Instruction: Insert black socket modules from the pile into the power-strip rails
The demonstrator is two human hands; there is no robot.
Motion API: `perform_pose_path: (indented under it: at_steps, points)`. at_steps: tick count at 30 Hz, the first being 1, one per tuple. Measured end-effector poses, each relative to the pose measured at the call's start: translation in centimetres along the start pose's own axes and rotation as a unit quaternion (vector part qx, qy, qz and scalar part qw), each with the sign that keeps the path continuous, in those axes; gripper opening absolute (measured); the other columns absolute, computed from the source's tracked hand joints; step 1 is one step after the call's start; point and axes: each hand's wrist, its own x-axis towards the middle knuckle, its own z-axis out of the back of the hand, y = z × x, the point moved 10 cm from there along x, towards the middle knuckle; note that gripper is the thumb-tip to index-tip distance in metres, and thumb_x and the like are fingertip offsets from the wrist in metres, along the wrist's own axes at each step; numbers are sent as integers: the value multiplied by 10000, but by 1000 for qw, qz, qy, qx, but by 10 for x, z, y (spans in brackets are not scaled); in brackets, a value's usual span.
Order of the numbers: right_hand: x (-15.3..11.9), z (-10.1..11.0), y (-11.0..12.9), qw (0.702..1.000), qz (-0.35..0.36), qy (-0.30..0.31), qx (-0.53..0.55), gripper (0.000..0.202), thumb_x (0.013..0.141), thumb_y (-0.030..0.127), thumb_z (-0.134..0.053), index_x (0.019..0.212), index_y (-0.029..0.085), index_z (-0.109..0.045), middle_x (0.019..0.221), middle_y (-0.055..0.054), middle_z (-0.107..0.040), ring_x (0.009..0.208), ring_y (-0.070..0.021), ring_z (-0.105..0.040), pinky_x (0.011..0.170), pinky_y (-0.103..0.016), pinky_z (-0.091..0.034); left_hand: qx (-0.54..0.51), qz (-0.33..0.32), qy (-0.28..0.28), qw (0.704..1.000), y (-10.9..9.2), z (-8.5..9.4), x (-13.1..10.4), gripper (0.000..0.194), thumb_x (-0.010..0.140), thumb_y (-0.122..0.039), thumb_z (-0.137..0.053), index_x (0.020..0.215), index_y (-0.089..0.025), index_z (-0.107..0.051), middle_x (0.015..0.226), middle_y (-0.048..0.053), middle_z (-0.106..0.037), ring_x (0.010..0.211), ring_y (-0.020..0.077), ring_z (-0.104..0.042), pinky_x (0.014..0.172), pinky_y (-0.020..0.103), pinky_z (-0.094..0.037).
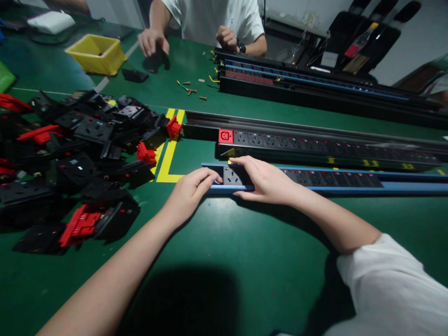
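A long blue rail (pixel 231 188) lies across the green table, with a row of black socket modules (pixel 331 179) in its channel. One socket module (pixel 232 176) sits near the rail's left end, between my two hands. My left hand (pixel 192 191) is closed at that end, its fingers curled over the near edge just left of this module. My right hand (pixel 268 179) spans the rail, fingers on the far edge and thumb on the near edge. It covers the channel right of the module.
Loose black and red socket modules (pixel 93 130) are heaped at left. Behind the blue rail lies a black strip (pixel 315 156) with a red socket (pixel 226 136). Farther back are more rails (pixel 315 100), several screws (pixel 192 91), a yellow bin (pixel 114 58) and another person's hands (pixel 154 43).
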Motion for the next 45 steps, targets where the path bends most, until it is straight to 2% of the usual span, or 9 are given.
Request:
perform_pose_path:
  at_steps: [4, 9, 13, 20, 28, 33, 38, 42, 45]
  points:
    - [-1, 0, 1, 1000, 2, -5, -8, 734, 855, 425, -691, 1442, 152, -346, 1371, -205, -565, 1222, -340, -607, 976, -503, -537, -19, -9, 10, 1000, -1, -2, 1, 370, 1003, -441, -419, 958, -231, -720, 1023, 30, -726, 1005, 213, -651, 936, 318, -455]
    - [-2, 2, 6, 999, 22, -21, -27, 763, 862, 406, -686, 1468, 145, -304, 1406, -215, -530, 1252, -333, -588, 975, -480, -545, -36, -18, 27, 999, -1, -5, 1, 373, 1004, -427, -426, 1087, -258, -748, 1161, 35, -724, 1102, 220, -650, 1020, 338, -451]
    - [-2, 2, 10, 998, 44, -31, -44, 757, 871, 378, -683, 1474, 135, -296, 1411, -218, -525, 1308, -324, -545, 983, -465, -548, -39, -13, 38, 998, 1, -6, 2, 381, 1006, -439, -427, 1139, -272, -743, 1191, 27, -722, 1120, 217, -649, 1036, 342, -448]
    - [-4, 1, 10, 996, 57, -39, -59, 800, 848, 346, -731, 1494, 170, -293, 1385, -182, -550, 1197, -305, -619, 911, -442, -579, -29, -5, 49, 998, 4, -8, 1, 419, 999, -477, -433, 1203, -242, -714, 1204, 44, -720, 1107, 226, -651, 1006, 341, -453]
    - [-6, 1, 12, 995, 71, -38, -64, 649, 859, 303, -720, 1420, 174, -418, 1362, -135, -614, 1211, -270, -626, 1001, -390, -533, -42, 38, 34, 998, 11, -6, 1, 373, 972, -502, -486, 1151, -249, -693, 1078, 22, -734, 966, 207, -660, 848, 307, -458]
    - [-5, 1, 10, 996, 55, -33, -67, 456, 895, 388, -697, 1263, 186, -519, 1267, -107, -670, 1127, -266, -665, 930, -374, -552, -50, 44, 27, 997, 11, -5, 1, 345, 967, -490, -502, 1109, -244, -697, 1040, 15, -724, 926, 192, -645, 821, 290, -441]
    - [-4, 0, 12, 995, 53, -19, -85, 365, 913, 391, -673, 1187, 190, -541, 1302, -118, -629, 1074, -246, -666, 862, -348, -553, -63, 52, 21, 996, 12, -3, 1, 328, 954, -493, -526, 1028, -226, -701, 975, 12, -708, 888, 184, -628, 799, 281, -434]
    - [-4, -2, 11, 993, 45, -18, -106, 356, 916, 397, -660, 1169, 175, -545, 1280, -143, -602, 1012, -241, -660, 794, -345, -552, -69, 56, 8, 996, 14, 1, 1, 309, 945, -484, -546, 978, -220, -703, 939, 10, -693, 878, 176, -616, 801, 275, -433]
    - [-5, -3, 13, 991, 66, -27, -112, 388, 936, 392, -633, 1229, 156, -537, 1311, -164, -600, 1058, -254, -646, 854, -375, -545, -90, 65, -7, 994, 17, 4, 2, 306, 936, -485, -558, 958, -212, -696, 873, 11, -679, 846, 175, -615, 785, 276, -444]
